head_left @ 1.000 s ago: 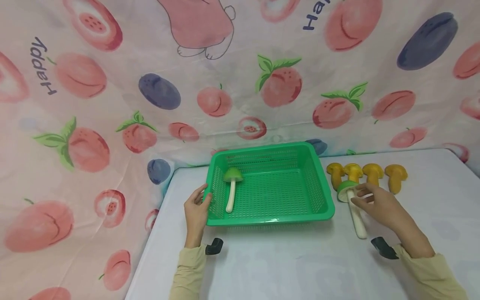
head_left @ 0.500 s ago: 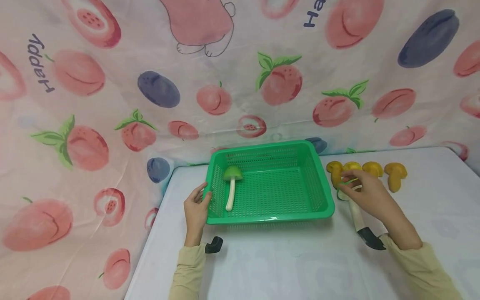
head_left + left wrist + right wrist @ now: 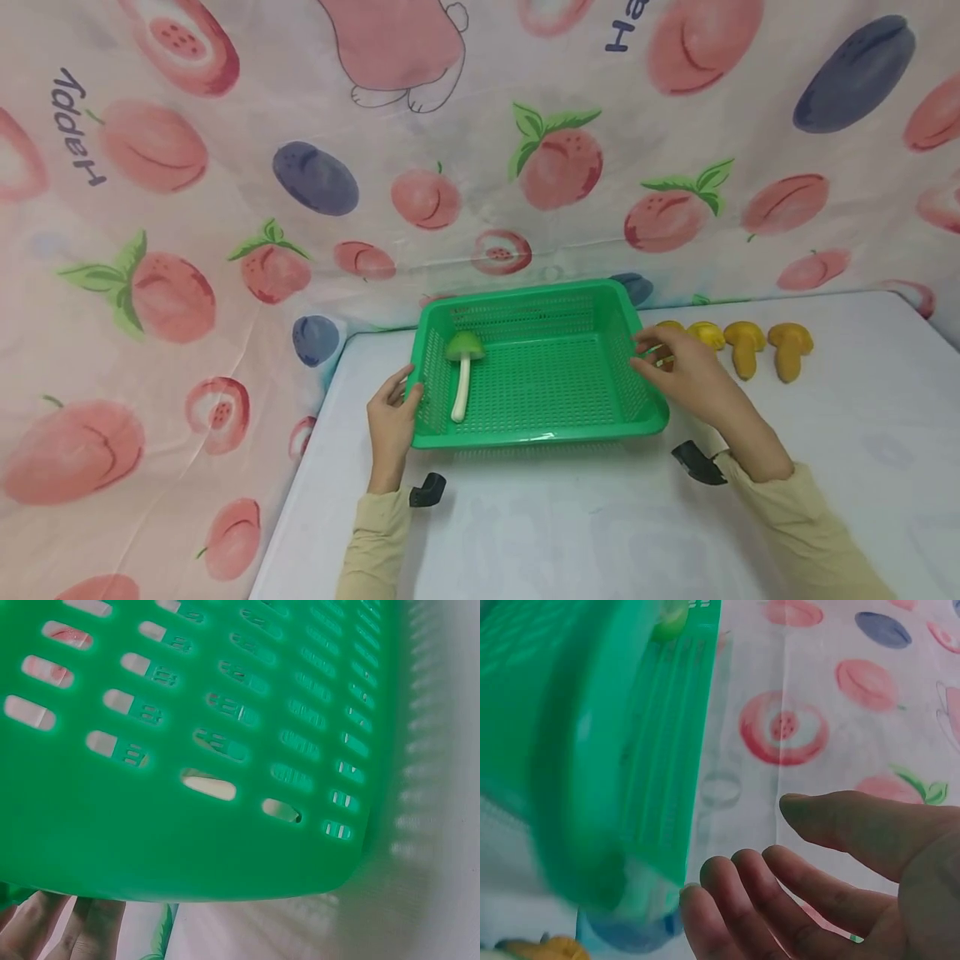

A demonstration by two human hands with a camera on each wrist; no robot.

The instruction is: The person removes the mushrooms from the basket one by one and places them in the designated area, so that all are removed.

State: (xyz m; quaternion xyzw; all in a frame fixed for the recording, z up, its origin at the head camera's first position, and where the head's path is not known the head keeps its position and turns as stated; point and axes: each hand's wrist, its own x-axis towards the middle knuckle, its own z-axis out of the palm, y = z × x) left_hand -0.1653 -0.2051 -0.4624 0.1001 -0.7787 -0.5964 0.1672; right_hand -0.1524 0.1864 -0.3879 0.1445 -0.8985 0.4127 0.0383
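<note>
My left hand (image 3: 392, 421) grips the left rim of a green plastic basket (image 3: 536, 436), its fingers (image 3: 94, 930) showing past the rim in the left wrist view. Inside the basket, near that side, lies a toy mushroom (image 3: 466, 346) with a green cap and a long white stem. At the basket's right rim is my right hand (image 3: 693, 375), thumb and fingers spread apart with nothing between them in the right wrist view. The hand and forearm mostly hide a second green-capped mushroom on the table.
Several yellow-brown toy mushrooms (image 3: 790, 350) stand in a row right of the basket, the leftmost partly behind my right hand. A fruit-print cloth (image 3: 555, 242) hangs behind the white table (image 3: 555, 517). Each sleeve has a black wrist attachment (image 3: 699, 462) beside it.
My right hand has moved left from the second green-capped mushroom to the basket's right rim, without that mushroom. My left hand and the basket have stayed in place.
</note>
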